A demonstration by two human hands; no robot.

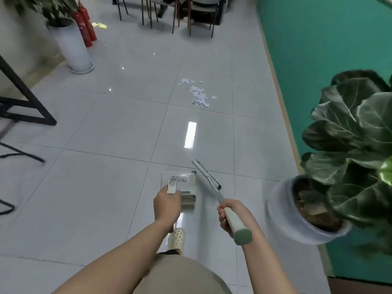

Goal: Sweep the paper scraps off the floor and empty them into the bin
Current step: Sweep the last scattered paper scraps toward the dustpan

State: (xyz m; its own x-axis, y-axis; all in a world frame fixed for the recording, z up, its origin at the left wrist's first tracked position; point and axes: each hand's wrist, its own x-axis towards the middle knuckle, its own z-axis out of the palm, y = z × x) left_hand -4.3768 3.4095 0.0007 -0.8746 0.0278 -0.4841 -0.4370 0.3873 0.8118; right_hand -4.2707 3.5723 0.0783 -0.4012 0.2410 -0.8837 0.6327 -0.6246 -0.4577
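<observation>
While the paper scraps (198, 94) lie in a loose heap on the floor (106, 128), well ahead of the dustpan (180, 183), I judge the sweep not yet begun. I should set the dustpan just beside the heap and draw short strokes. My left hand (167, 201) grips the dustpan handle, arm stretched forward and down; my right hand (232, 215) is wrapped round the broom (209, 181), its head slanted beside the dustpan.
</observation>
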